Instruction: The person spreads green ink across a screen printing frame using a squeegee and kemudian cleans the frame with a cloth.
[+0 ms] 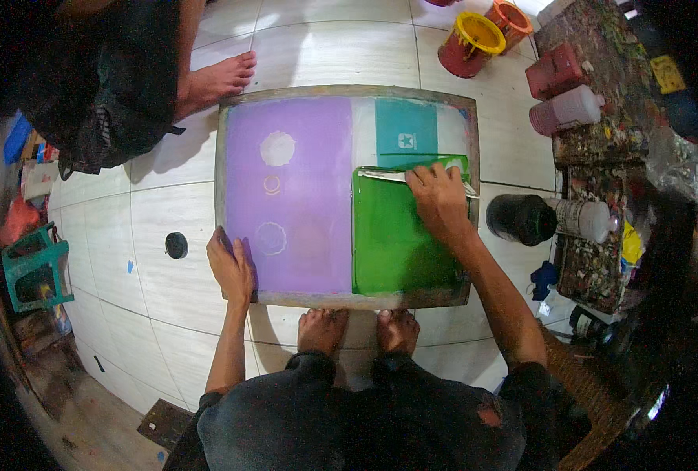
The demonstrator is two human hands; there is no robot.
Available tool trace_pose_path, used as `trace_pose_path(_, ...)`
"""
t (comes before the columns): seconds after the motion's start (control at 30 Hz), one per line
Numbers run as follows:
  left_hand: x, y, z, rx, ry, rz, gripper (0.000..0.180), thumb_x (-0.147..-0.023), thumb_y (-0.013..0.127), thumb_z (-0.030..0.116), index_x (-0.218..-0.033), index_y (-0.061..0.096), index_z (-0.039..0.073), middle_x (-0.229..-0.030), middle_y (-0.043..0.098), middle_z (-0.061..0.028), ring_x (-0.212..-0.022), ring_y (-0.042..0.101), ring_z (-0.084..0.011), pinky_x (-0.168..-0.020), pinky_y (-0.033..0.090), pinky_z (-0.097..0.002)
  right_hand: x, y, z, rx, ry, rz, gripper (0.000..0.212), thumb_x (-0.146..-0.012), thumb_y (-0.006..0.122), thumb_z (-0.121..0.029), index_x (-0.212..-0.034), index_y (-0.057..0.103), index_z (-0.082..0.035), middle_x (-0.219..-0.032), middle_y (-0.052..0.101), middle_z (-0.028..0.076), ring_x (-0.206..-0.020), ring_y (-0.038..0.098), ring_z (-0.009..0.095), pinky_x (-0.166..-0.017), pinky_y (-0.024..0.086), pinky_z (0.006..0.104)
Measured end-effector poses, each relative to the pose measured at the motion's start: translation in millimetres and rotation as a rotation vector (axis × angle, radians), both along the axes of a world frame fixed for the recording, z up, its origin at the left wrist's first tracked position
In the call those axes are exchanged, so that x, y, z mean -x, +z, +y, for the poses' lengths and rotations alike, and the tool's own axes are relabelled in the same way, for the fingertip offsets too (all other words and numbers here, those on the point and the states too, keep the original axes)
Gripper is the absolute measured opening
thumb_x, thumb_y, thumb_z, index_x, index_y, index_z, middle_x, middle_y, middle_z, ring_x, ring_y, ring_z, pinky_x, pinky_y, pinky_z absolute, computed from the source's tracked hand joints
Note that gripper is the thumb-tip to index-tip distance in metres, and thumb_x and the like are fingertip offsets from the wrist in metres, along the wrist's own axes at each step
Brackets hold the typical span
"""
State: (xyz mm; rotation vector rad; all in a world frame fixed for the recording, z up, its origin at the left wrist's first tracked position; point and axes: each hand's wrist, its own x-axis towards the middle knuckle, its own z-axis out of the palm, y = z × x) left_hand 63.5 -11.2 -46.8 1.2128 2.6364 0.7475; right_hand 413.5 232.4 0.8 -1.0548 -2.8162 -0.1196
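A wooden-framed printing screen lies flat before me, above my feet. Most of its left part is covered in purple, with pale round shapes in it. Wet green paint coats the lower right, and a teal rectangle with a small star emblem sits above. My left hand is closed around the frame's left edge, near the lower corner. In my right hand is a long thin squeegee, pale along its edge, held crosswise at the top of the green. My fingers hide its middle.
Paint-stained buckets stand at the far right. Bottles and a dark jar are right of the frame, by a paint-crusted bench. A black lid and a green stool are left. Another person's foot is beyond the upper left corner.
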Motion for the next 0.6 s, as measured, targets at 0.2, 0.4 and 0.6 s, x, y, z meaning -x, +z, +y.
trace_pose_path(0.2, 2, 1, -1, -0.005, -0.008, 0.03, 0.054, -0.107, 0.049, 0.035, -0.141, 0.046, -0.006, -0.135, 0.053, -0.0276, -0.125, 0.052, -0.0428, -0.108, 0.042, -0.0496, -5, 15, -18, 0.235, 0.108, -0.14, 0.023, -0.083, 0.063, -0.009, -0.105, 0.069, -0.008, -0.099, 0.067, 0.007, -0.096, 0.062, 0.027, -0.081, 0.048, 0.0422)
trace_pose_path(0.4, 2, -2, -1, -0.011, -0.006, 0.015, 0.054, -0.107, 0.049, 0.036, -0.141, 0.046, -0.006, -0.134, 0.054, -0.0285, -0.123, 0.052, -0.0436, -0.106, 0.042, -0.0493, -26, 54, -29, 0.35, 0.046, -0.113, 0.021, -0.084, 0.06, -0.008, -0.103, 0.07, -0.007, -0.093, 0.067, 0.011, -0.089, 0.063, 0.032, -0.077, 0.05, 0.0437)
trace_pose_path(0.6, 3, -3, -2, -0.005, -0.016, 0.039, 0.055, -0.107, 0.048, 0.038, -0.141, 0.047, -0.006, -0.133, 0.053, -0.029, -0.123, 0.052, -0.044, -0.106, 0.042, -0.0496, 0, 48, 10, 0.125, 0.065, 0.038, 0.015, -0.087, 0.058, -0.011, -0.097, 0.069, -0.008, -0.091, 0.066, 0.008, -0.094, 0.062, 0.028, -0.081, 0.048, 0.043)
